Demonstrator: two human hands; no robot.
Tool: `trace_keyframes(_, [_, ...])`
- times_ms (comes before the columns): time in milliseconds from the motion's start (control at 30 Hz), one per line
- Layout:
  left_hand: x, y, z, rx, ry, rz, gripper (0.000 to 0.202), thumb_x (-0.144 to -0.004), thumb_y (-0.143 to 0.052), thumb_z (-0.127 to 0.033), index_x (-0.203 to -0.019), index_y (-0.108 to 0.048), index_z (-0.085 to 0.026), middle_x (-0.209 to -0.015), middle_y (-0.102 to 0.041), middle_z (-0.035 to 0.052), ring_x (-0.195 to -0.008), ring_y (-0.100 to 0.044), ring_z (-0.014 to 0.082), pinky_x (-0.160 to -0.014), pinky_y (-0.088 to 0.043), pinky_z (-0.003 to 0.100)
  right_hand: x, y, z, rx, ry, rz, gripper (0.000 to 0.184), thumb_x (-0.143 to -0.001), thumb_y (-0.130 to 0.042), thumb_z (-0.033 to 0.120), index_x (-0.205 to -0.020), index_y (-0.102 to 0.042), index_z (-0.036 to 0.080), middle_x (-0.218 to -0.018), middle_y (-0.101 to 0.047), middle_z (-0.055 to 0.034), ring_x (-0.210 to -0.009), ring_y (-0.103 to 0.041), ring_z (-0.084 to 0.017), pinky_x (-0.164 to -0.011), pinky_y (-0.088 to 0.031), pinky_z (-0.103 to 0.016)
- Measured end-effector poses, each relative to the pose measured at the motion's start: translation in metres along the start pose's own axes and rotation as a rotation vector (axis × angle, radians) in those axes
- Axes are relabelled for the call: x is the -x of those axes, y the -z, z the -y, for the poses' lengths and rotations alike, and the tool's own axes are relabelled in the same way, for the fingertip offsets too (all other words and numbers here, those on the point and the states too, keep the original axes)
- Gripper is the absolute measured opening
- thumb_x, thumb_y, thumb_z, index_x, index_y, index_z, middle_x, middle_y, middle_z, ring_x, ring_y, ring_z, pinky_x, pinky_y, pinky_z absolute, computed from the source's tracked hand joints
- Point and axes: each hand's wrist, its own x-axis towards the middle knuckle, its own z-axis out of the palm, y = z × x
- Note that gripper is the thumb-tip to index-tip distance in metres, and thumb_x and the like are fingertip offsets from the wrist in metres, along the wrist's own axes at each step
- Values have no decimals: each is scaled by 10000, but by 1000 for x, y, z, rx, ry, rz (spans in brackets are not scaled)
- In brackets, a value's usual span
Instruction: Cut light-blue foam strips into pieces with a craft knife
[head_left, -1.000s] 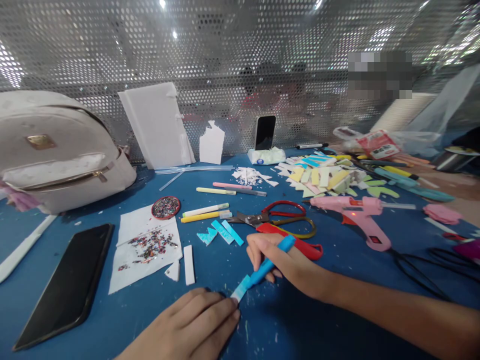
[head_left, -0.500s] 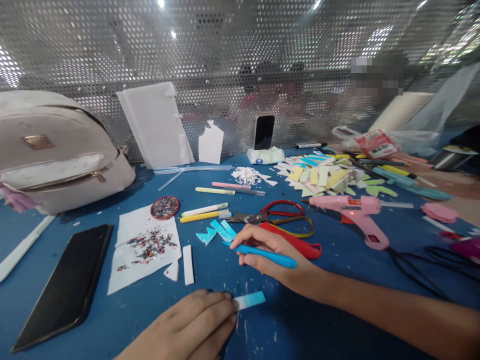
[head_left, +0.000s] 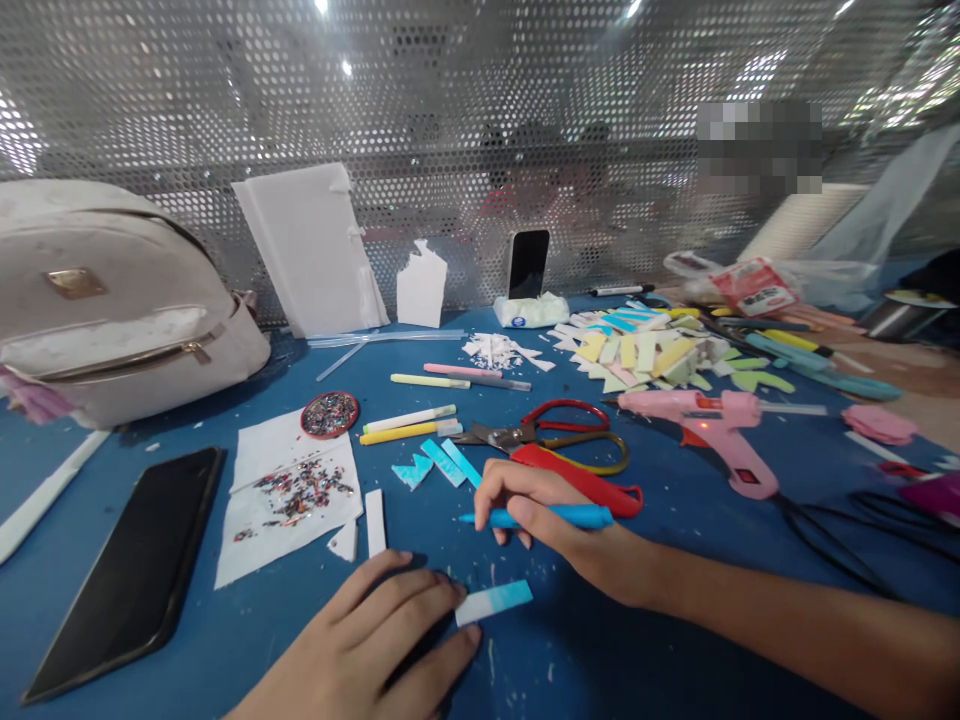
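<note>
My right hand (head_left: 536,515) is closed around a blue marker pen (head_left: 559,516) held nearly level, tip pointing left, just above the blue table (head_left: 660,500). A small strip of foam, white shading to light blue (head_left: 495,602), lies flat below that hand. My left hand (head_left: 375,645) rests on the table with fingers stretched out, fingertips touching the strip's left end. Several light blue foam pieces (head_left: 442,463) lie just beyond my right hand. Red-handled scissors (head_left: 547,430) and a red cutter (head_left: 592,487) lie behind the right hand.
A black phone (head_left: 127,565) lies at left beside a white sheet with glitter (head_left: 289,495). A pink glue gun (head_left: 712,425) and its black cable lie at right. Pastel markers, foam scraps, a beige backpack (head_left: 112,290) and a perforated metal wall stand further back.
My right hand lifted the marker off the strip and turned it level. My left hand's fingers opened and slid slightly left, still at the strip's end.
</note>
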Motion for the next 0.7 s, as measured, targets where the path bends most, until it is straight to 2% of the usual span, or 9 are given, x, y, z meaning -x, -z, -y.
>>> trace_keyframes(67, [0, 0, 0, 9, -10, 13, 341, -1082, -369, -269, -1241, -667, -220, -1233, -655, 22, -1211, -557, 162, -1210, -242, 385, 1, -1, 0, -41, -30, 10, 278, -1011, -414, 340, -961, -622, 163, -927, -587, -38, -765, -548, -146, -704, -442, -275])
trace_keyframes(233, [-1, -1, 0, 18, 3, -2, 342, -1079, -368, -263, -1207, -682, -216, -1175, -660, 31, -1157, -575, 159, -1209, -238, 398, 1, -4, -5, -142, -37, -12, 221, -1008, -450, 352, -1045, -583, 179, -914, -573, -22, -750, -559, -141, -692, -459, -272])
trace_keyframes(400, [-2, -1, 0, 6, 5, 0, 360, -1084, -347, -291, -1212, -674, -214, -1120, -645, 39, -1097, -595, 150, -1204, -266, 392, 0, -3, -4, -44, 3, -12, 205, -964, -528, 267, -1144, -595, 196, -917, -591, -19, -846, -566, -158, -801, -444, -297])
trace_keyframes(567, [-2, -1, -2, 0, 17, -19, 347, -1084, -356, -286, -1215, -675, -241, -1120, -644, 30, -1096, -595, 146, -1205, -255, 387, 2, -3, 0, -146, 7, 5, 333, -1006, -423, 455, -1071, -567, 161, -914, -540, -34, -732, -534, -146, -661, -448, -282])
trace_keyframes(700, [-2, -3, -1, -47, 33, -32, 325, -1077, -386, -335, -1199, -681, -277, -1157, -650, 26, -1134, -586, 168, -1213, -211, 432, 2, -3, 0, -163, -16, 9, 281, -1013, -447, 422, -993, -555, 164, -860, -517, -11, -699, -510, -129, -640, -432, -261])
